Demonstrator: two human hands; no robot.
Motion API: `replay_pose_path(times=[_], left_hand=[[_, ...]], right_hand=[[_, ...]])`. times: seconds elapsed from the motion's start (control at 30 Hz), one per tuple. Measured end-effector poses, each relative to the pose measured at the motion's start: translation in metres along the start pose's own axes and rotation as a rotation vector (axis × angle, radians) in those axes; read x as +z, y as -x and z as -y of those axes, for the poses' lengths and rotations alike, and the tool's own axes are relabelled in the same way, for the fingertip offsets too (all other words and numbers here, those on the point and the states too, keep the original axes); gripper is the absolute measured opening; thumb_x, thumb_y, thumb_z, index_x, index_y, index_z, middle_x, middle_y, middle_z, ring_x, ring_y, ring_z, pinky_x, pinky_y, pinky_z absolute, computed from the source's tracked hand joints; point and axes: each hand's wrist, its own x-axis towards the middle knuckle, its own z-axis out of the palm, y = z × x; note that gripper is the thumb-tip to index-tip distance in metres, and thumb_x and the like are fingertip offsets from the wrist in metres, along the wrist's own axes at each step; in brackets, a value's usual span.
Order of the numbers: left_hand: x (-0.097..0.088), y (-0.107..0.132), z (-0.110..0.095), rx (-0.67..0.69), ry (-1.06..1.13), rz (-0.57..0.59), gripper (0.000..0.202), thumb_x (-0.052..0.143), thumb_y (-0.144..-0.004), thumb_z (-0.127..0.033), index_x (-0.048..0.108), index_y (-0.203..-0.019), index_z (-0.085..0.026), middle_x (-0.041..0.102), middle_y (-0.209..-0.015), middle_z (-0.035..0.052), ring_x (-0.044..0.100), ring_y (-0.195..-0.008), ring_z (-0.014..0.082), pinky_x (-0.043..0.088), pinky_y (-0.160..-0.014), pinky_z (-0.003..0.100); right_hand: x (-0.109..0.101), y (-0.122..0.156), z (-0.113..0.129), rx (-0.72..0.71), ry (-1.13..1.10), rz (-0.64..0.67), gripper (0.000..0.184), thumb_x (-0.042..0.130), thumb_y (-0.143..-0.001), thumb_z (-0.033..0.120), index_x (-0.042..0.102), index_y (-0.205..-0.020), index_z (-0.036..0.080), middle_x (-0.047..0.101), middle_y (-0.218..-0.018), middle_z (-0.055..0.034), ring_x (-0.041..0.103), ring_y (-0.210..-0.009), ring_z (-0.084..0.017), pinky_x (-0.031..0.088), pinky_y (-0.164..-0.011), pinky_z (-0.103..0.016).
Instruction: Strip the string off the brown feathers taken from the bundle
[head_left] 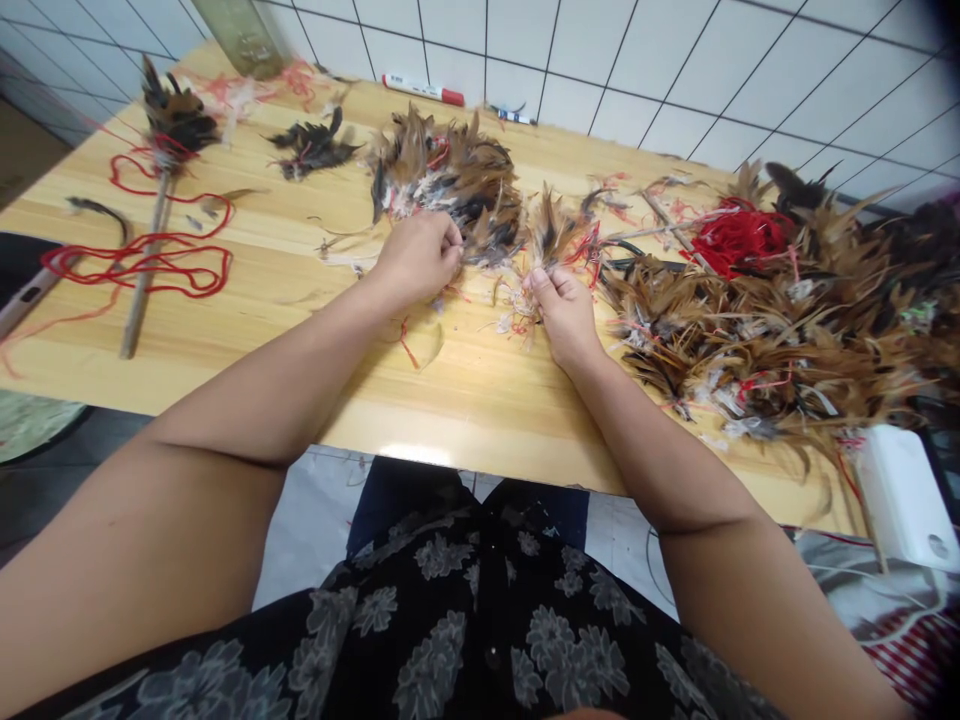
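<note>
My left hand is closed at the near edge of a pile of brown and black feathers in the middle of the wooden table; what its fingers pinch is hidden. My right hand is closed on a small bunch of brown feathers with white downy quill ends and bits of red thread. The two hands are about a hand's width apart.
A large heap of brown feathers and a red thread bundle fill the right side. At the left lie looped red cord, a stick with feathers on top and a small dark feather tuft. A marker lies by the tiled wall.
</note>
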Motion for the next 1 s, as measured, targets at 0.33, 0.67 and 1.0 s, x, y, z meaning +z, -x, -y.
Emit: replay_pose_path(times=[0.33,0.67,1.0], left_hand=[[0.005,0.011,-0.007,-0.008,0.906,0.222,0.033,0.093,-0.094,-0.014,0.063,-0.083,-0.019,0.068,-0.072,-0.0003,0.062,-0.064,0.0131,0.047,-0.067,0.028],[0.017,0.028,-0.032,-0.028,1.021,0.245,0.032,0.095,-0.086,-0.007,0.065,-0.079,-0.018,0.067,-0.075,-0.0015,0.061,-0.067,0.012,0.049,-0.067,0.026],[0.035,0.021,-0.017,0.055,1.035,0.205,0.034,0.097,-0.084,-0.008,0.066,-0.081,-0.021,0.065,-0.073,-0.0023,0.062,-0.07,0.0146,0.047,-0.066,0.028]], right_hand=[[0.004,-0.001,0.001,-0.006,0.054,0.001,0.046,0.082,-0.107,0.057,0.07,-0.081,0.021,0.052,-0.072,0.0043,0.048,-0.075,-0.013,0.042,-0.074,-0.03],[0.005,-0.001,0.006,-0.006,0.065,0.052,0.063,0.091,-0.099,0.062,0.052,-0.067,0.024,0.042,-0.069,0.0052,0.043,-0.075,-0.013,0.041,-0.074,-0.03],[0.007,-0.003,0.003,-0.002,0.041,0.108,0.071,0.098,-0.085,0.077,0.053,-0.07,0.024,0.047,-0.07,0.0055,0.049,-0.078,-0.013,0.042,-0.075,-0.029]])
